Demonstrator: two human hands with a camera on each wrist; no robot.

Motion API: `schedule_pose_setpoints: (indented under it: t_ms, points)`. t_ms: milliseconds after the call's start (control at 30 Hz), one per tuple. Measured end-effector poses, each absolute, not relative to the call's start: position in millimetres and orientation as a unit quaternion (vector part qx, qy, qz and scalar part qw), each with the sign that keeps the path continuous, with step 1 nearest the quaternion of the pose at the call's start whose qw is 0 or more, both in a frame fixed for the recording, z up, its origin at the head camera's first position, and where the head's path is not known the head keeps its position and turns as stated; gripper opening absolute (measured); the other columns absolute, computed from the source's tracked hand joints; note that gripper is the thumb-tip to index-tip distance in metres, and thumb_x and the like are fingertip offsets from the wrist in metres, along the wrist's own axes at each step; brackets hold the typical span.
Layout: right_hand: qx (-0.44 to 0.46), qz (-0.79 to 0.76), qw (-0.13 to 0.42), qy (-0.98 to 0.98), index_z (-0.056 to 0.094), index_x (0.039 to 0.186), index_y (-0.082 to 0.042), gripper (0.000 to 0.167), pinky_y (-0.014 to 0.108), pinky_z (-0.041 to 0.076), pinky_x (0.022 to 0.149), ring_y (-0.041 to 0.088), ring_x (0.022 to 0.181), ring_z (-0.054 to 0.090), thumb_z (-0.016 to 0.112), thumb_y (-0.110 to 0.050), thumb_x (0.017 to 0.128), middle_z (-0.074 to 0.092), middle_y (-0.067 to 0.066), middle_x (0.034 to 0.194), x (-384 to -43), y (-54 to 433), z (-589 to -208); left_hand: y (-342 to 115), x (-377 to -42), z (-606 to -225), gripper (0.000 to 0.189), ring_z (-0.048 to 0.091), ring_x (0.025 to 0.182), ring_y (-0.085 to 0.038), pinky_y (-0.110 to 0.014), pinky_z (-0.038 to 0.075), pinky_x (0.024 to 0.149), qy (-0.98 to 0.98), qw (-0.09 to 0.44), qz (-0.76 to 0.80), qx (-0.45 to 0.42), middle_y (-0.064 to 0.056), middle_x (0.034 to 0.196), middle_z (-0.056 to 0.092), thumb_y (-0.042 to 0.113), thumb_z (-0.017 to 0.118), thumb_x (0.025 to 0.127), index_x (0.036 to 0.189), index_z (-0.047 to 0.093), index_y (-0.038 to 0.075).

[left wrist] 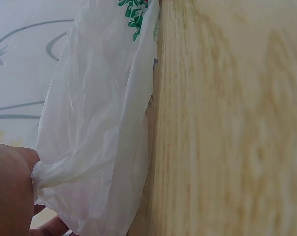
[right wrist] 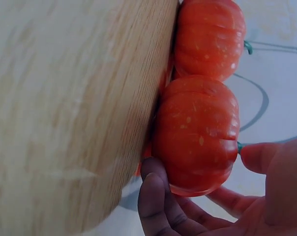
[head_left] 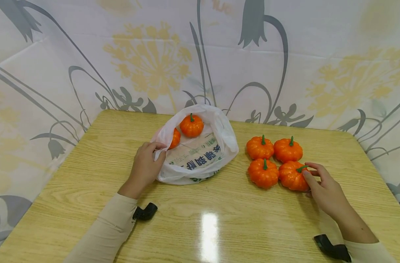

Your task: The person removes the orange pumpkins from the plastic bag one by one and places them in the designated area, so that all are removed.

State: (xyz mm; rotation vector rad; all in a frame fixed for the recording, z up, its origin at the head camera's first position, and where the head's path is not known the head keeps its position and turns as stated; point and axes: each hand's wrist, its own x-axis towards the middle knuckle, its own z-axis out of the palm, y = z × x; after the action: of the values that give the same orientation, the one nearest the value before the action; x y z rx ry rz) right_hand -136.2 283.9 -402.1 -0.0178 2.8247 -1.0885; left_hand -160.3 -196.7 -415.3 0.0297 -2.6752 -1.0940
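A white plastic bag (head_left: 231, 140) lies mouth up on the table, with printed lettering showing inside. Two small orange pumpkins with green stems are in it: one pumpkin (head_left: 191, 126) at the back, another (head_left: 175, 138) partly hidden by the left rim. My left hand (head_left: 146, 162) pinches that rim, and bunched plastic (left wrist: 55, 174) shows at its thumb in the left wrist view. On the right, my right hand (head_left: 328, 190) holds the near right pumpkin (right wrist: 197, 137) of a cluster, thumb at the stem and fingers curled around its side. That pumpkin sits on the table.
Three more pumpkins stand close by: near left (head_left: 263, 174), back left (head_left: 260, 148) and back right (head_left: 288, 150). The wooden table (head_left: 173, 226) ends at a flower-patterned cloth (head_left: 219, 73) behind. Black wrist devices (head_left: 146, 212) sit at both forearms.
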Motion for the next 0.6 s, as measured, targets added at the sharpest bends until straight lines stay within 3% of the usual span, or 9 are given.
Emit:
schedule_pose_setpoints:
  t_ms: [300,500,600]
  points:
    - [-0.018,-0.321,0.003,0.947,0.037,0.148,-0.001,0.056,0.021,0.046,0.06,-0.003,0.07,0.059,0.039,-0.038,0.107,0.052,0.033,0.131,-134.6,285.2,-399.7,-196.5,-160.4,-415.2,0.021,0.055,0.107,-0.033,-0.047,0.044,0.092,-0.92,0.127,-0.371,0.009,-0.015,0.114,0.062,0.018,0.061,0.097,0.113,0.07,0.007]
    - [-0.004,-0.328,-0.083,0.941,0.045,0.144,-0.001,0.048,0.024,0.044,0.05,0.003,0.059,0.058,0.043,-0.031,0.106,0.057,0.027,0.124,-131.4,280.1,-394.1,-196.1,-160.3,-413.2,0.023,0.054,0.111,-0.035,-0.049,0.042,0.095,-0.919,0.132,-0.372,0.01,-0.017,0.115,0.062,0.018,0.061,0.096,0.113,0.07,0.006]
    - [-0.004,-0.335,-0.122,0.934,0.052,0.138,-0.002,0.042,0.023,0.044,0.048,0.002,0.058,0.056,0.046,-0.027,0.105,0.059,0.019,0.12,-129.6,276.8,-392.4,-195.9,-160.1,-412.4,0.023,0.054,0.111,-0.035,-0.049,0.042,0.096,-0.919,0.13,-0.372,0.012,-0.017,0.116,0.062,0.018,0.061,0.096,0.113,0.07,0.006]
